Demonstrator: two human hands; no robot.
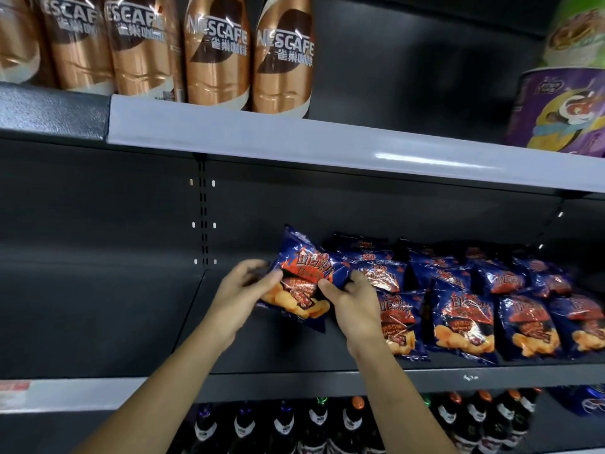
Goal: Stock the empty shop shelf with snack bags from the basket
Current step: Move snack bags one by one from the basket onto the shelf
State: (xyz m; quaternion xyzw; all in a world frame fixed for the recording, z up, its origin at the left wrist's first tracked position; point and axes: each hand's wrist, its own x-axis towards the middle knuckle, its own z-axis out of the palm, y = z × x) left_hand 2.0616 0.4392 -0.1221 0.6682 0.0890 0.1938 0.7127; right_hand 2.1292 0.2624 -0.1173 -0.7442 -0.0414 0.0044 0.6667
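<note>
I'm holding the snack bag (304, 280) tilted over the shelf (262, 352), left grip (244, 286) pinching one side, right grip (352, 306) pinching the other. I'm planning to stand it upright just beside the stocked bags (465, 319), squeezing lightly.

Glossy foil snack bag (302, 276), matt metal shelf (262, 348)

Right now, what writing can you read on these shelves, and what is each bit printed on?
"NESCAFE": on the coffee bottles up top, clearest on the rightmost one.
"雀巢咖啡": on the same bottles, just under the brand name.
Snack bag, held by the left hand and right hand: lettering too blurred to read.
Purple tub: logo too small to read.
Dark bottles below: labels blurred.
Red tag at lower left: unreadable.
</note>
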